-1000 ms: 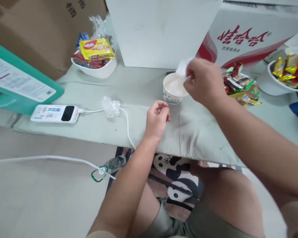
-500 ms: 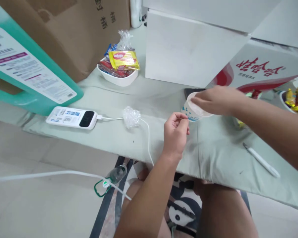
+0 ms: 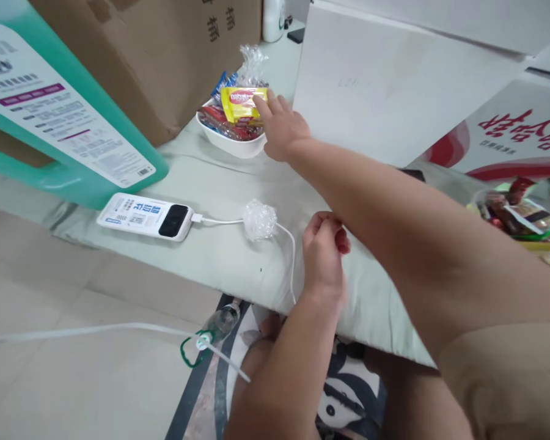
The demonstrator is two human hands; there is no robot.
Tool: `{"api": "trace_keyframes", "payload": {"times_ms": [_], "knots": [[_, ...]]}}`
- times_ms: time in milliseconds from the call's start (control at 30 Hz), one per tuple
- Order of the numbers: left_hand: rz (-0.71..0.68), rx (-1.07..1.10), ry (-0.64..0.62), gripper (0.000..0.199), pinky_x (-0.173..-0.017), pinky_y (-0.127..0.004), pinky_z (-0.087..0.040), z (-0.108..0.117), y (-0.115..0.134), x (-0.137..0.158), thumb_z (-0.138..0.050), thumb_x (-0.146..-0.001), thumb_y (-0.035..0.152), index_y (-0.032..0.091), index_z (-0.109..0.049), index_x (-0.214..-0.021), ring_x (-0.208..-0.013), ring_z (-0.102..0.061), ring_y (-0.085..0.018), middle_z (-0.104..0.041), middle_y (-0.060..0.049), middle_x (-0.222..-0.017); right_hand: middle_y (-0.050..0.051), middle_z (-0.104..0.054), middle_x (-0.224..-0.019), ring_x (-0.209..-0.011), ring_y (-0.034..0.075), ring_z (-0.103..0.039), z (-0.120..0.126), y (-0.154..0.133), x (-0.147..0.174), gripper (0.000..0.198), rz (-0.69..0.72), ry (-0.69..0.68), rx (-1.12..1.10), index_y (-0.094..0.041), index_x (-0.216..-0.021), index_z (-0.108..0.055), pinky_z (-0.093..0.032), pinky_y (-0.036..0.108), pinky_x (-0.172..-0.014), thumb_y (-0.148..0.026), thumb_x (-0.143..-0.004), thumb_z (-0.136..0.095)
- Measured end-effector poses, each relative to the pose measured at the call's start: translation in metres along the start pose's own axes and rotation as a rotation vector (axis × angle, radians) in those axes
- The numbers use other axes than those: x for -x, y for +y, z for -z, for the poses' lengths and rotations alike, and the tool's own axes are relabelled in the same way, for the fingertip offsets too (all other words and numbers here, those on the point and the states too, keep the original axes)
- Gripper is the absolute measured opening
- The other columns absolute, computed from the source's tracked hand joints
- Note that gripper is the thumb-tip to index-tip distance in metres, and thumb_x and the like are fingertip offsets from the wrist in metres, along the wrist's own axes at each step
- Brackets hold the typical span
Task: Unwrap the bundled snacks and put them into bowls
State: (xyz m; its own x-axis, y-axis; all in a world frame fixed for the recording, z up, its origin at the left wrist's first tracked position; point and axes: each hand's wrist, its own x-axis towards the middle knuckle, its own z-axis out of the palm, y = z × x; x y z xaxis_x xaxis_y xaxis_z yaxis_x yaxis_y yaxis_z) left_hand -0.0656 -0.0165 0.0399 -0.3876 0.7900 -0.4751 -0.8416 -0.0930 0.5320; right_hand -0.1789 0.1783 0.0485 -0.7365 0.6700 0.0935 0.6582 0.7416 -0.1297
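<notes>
My right hand (image 3: 284,125) reaches across to a white bowl (image 3: 231,145) of wrapped snacks. Its fingers are spread, with the fingertips at the right end of a yellow packet (image 3: 238,105) lying on top; the grip is not closed. Red-wrapped snacks (image 3: 215,119) and clear crinkled plastic (image 3: 253,64) fill the rest of the bowl. Below my right forearm, my left hand (image 3: 325,250) is closed with curled fingers over the table; what it holds, if anything, is hidden. The paper cup seen beside it earlier is out of sight, in the area my right arm covers.
A white power bank (image 3: 142,217) has a cable running through a crumpled clear plastic ball (image 3: 259,220). A large green jug (image 3: 132,162), a cardboard box (image 3: 165,67) and white boxes (image 3: 371,79) stand behind. More snacks (image 3: 522,211) lie right. A bottle (image 3: 222,321) is below the table edge.
My right hand has left the paper cup and moved left and away to the snack bowl. My left hand stays in about the same place. The view has shifted slightly.
</notes>
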Motion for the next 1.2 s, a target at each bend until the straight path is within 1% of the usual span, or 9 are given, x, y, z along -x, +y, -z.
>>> {"api": "trace_keyframes", "payload": {"times_ms": [167, 367, 433, 567, 633, 767, 933, 1067, 1200], "knots": [[0.046, 0.008, 0.006, 0.017, -0.052, -0.022, -0.027, 0.006, 0.006, -0.004, -0.055, -0.079, 0.015, 0.019, -0.045, -0.067, -0.052, -0.032, -0.007, -0.032, 0.005, -0.058, 0.009, -0.045, -0.153, -0.139, 0.029, -0.041, -0.007, 0.007, 0.002, 0.073, -0.049, 0.05, -0.095, -0.027, -0.148, -0.037, -0.03, 0.05, -0.119, -0.01, -0.08, -0.059], [0.084, 0.007, 0.004, 0.016, -0.052, -0.024, -0.027, 0.005, 0.006, -0.004, -0.054, -0.08, 0.016, 0.02, -0.043, -0.068, -0.051, -0.03, -0.007, -0.031, 0.005, -0.058, 0.003, -0.009, -0.171, -0.145, 0.02, -0.034, 0.007, 0.018, 0.006, 0.041, 0.042, -0.019, -0.324, -0.022, -0.118, -0.04, -0.029, 0.047, -0.121, -0.006, -0.084, -0.057], [0.092, 0.007, -0.017, 0.017, -0.053, -0.023, -0.028, 0.003, 0.002, -0.004, -0.054, -0.081, 0.017, 0.02, -0.043, -0.067, -0.051, -0.031, -0.007, -0.031, 0.005, -0.058, 0.002, -0.016, -0.169, -0.139, 0.017, -0.043, 0.008, 0.017, 0.001, 0.038, 0.046, -0.063, -0.329, -0.023, -0.111, -0.04, -0.033, 0.044, -0.121, -0.006, -0.082, -0.06], [0.072, 0.01, -0.03, 0.019, -0.052, -0.021, -0.028, 0.003, -0.001, -0.006, -0.054, -0.081, 0.016, 0.019, -0.044, -0.065, -0.051, -0.033, -0.006, -0.032, 0.005, -0.058, 0.002, -0.046, -0.144, -0.126, 0.015, -0.052, 0.006, 0.012, -0.007, 0.055, 0.02, -0.019, -0.282, -0.022, -0.133, -0.031, -0.039, 0.041, -0.117, -0.015, -0.086, -0.059], [0.054, 0.024, -0.02, 0.018, -0.051, -0.021, -0.028, 0.004, 0.001, -0.007, -0.055, -0.081, 0.016, 0.019, -0.045, -0.066, -0.05, -0.033, -0.006, -0.033, 0.005, -0.058, 0.001, -0.044, -0.142, -0.123, 0.015, -0.053, 0.006, 0.009, -0.007, 0.064, 0.019, -0.006, -0.258, -0.024, -0.143, -0.023, -0.04, 0.038, -0.116, -0.022, -0.088, -0.057], [0.047, 0.037, -0.003, 0.017, -0.049, -0.021, -0.028, 0.006, 0.006, -0.007, -0.056, -0.079, 0.016, 0.019, -0.045, -0.067, -0.049, -0.032, -0.006, -0.033, 0.005, -0.056, 0.003, -0.035, -0.146, -0.118, 0.014, -0.056, 0.008, 0.006, -0.008, 0.054, 0.008, -0.024, -0.22, -0.024, -0.134, -0.034, -0.043, 0.034, -0.113, -0.03, -0.087, -0.061], [0.067, 0.014, -0.006, 0.015, -0.05, -0.022, -0.028, 0.004, 0.006, -0.008, -0.057, -0.08, 0.018, 0.02, -0.046, -0.07, -0.048, -0.031, -0.006, -0.033, 0.006, -0.056, 0.002, -0.057, -0.127, -0.114, 0.019, -0.058, 0.014, 0.001, -0.004, 0.057, 0.018, -0.05, -0.161, -0.021, -0.125, -0.036, -0.05, 0.04, -0.106, -0.033, -0.082, -0.071], [0.055, 0.019, -0.007, 0.014, -0.05, -0.021, -0.027, 0.006, 0.006, -0.008, -0.055, -0.078, 0.015, 0.02, -0.044, -0.069, -0.048, -0.032, -0.006, -0.033, 0.006, -0.057, 0.0, -0.045, -0.143, -0.11, 0.018, -0.058, 0.02, -0.004, 0.013, 0.058, 0.061, 0.052, -0.091, -0.028, -0.134, -0.03, -0.053, 0.039, -0.099, -0.039, -0.088, -0.064], [0.053, 0.023, -0.017, 0.01, -0.049, -0.021, -0.027, 0.01, 0.01, -0.006, -0.055, -0.075, 0.016, 0.02, -0.046, -0.073, -0.048, -0.035, -0.006, -0.035, 0.007, -0.057, 0.003, -0.048, -0.139, -0.108, 0.017, -0.057, 0.035, -0.004, 0.051, 0.048, 0.109, 0.218, -0.101, -0.028, -0.13, -0.037, -0.055, 0.031, -0.087, -0.039, -0.088, -0.059]]}}
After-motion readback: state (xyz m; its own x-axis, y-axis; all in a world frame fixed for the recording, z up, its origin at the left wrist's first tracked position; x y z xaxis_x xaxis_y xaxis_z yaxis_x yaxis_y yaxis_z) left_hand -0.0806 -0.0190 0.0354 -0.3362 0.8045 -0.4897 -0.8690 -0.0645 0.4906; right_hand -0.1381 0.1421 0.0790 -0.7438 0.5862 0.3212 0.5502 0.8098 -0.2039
